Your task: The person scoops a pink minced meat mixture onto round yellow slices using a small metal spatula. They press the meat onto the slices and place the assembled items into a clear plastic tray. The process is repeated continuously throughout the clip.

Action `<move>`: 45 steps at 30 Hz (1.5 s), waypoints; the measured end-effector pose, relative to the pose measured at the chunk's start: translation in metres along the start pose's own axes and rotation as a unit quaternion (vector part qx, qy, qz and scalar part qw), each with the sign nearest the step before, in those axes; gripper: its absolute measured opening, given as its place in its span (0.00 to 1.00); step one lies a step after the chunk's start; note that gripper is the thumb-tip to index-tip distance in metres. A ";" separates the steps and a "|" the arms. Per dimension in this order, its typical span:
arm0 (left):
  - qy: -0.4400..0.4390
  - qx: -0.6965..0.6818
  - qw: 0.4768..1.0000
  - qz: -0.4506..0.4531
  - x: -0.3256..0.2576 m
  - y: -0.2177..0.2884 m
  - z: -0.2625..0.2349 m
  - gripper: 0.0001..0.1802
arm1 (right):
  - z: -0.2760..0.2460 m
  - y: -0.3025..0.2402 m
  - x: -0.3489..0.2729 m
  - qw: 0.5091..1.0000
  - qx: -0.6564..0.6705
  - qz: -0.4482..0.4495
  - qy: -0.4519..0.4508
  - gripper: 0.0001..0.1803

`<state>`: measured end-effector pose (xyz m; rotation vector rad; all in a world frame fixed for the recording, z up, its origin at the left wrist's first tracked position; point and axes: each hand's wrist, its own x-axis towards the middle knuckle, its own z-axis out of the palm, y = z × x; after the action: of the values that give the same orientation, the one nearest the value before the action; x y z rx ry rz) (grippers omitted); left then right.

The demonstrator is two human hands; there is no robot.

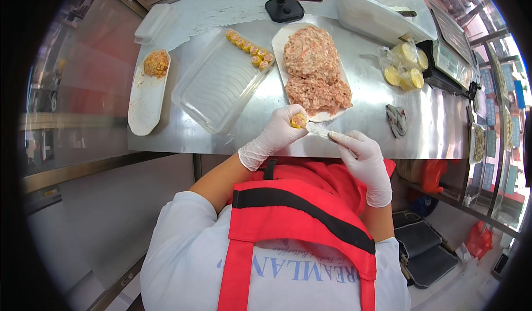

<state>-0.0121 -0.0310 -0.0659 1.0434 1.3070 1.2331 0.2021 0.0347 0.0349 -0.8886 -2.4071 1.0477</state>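
Observation:
My gloved left hand point(280, 131) is closed around a small yellow-wrapped dumpling point(298, 121) with pink filling at its open top. Between the fingers of my gloved right hand point(359, 153) is a small spatula point(318, 129), its pale blade reaching close to the dumpling. Just beyond my hands, a white platter point(279, 44) bears a large mound of minced meat point(313, 62). Left of it lies a clear plastic tray point(213, 89), with several finished dumplings point(254, 49) lined up along its far right edge.
A long white dish point(145, 109) with an orange-brown mixture point(156, 63) stands at the left. Bagged yellow wrappers point(407, 64), a grey cloth point(396, 121) and a scale point(451, 56) are at the right. Farther back are a phone stand point(284, 9) and a plastic bin point(382, 17).

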 end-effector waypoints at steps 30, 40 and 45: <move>0.028 0.092 0.989 0.109 -0.002 0.078 0.008 0.07 | 0.000 -0.010 -0.020 0.971 0.215 0.100 0.038 0.18; 0.068 0.176 0.971 0.149 -0.002 0.067 0.010 0.11 | 0.005 -0.028 -0.015 0.997 0.071 -0.008 0.029 0.18; 0.070 0.183 0.972 0.133 -0.002 0.067 0.012 0.10 | 0.004 -0.024 -0.011 0.995 0.052 -0.026 0.081 0.20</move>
<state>-0.0031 -0.0250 0.0013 1.4534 1.5810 1.3106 0.1981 0.0129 0.0494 -0.8372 -2.2090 1.0293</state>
